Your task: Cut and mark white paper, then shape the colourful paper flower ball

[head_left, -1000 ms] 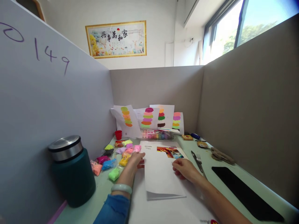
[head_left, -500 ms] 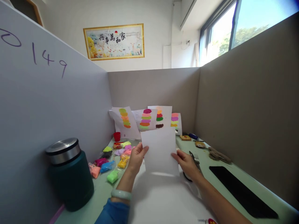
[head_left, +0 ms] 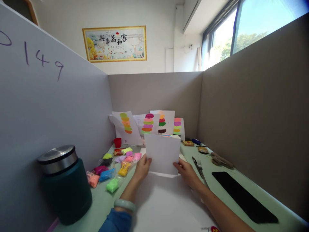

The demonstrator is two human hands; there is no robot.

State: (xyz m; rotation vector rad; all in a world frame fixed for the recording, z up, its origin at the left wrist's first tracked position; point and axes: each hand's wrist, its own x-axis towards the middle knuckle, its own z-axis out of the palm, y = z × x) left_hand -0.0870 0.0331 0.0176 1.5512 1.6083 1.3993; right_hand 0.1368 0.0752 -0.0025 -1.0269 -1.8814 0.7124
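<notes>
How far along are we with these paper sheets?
Looks done: four color-striped sheets stand propped at the back. In hand: a white sheet, held upright by the left hand and right hand. Probably left: setting it down; its near side is blank.

Daylight, decent exposure overall. Visible source is the window [head_left: 219, 43], upper right: near pane clips to white, sky beyond goes pale blue. Right partition [head_left: 253, 106] is in shade, brownish and darkest toward the right edge; left partition [head_left: 53, 112] reads cool lilac. Soft grey shadow on the white sheet [head_left: 169, 206] below the held paper [head_left: 163, 154], no hard edges. Mild glare on the steel lid [head_left: 57, 154]; black strip [head_left: 243, 196] is crushed, no detail. Wide-angle stretch at the sides, top right corner vignetted. Center fairly sharp; fine print on the framed picture [head_left: 114, 44] too small to read.
</notes>
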